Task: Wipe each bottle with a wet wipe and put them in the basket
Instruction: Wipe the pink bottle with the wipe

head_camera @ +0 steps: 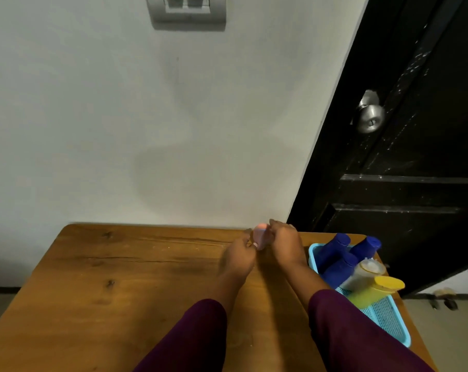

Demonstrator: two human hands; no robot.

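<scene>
At the far edge of the table (120, 277), right of its middle, a small pink bottle (261, 235) is held between both hands just above the wood. The left hand (238, 257) is closed on its lower end, fingers curled against the near side. The right hand (285, 242) is curled over its upper end from the right. Both hands are motion-blurred. A small pale patch is seen at the left fingertips; it cannot be identified.

Along the right edge of the table a light-blue mesh basket (383, 315) is placed, its far end close to the right wrist. Three dark blue bottles (332, 249) are seen leaning in its far end, caps away from the person. A translucent bottle (364, 272) with a pale cap and a yellow bottle (375, 289) are laid just nearer, tilted over the basket's right rim. Dark purple sleeves (348, 331) are noted on both forearms.

Behind the right corner a black door (415, 183) with a metal knob (370, 116) is recorded.
</scene>
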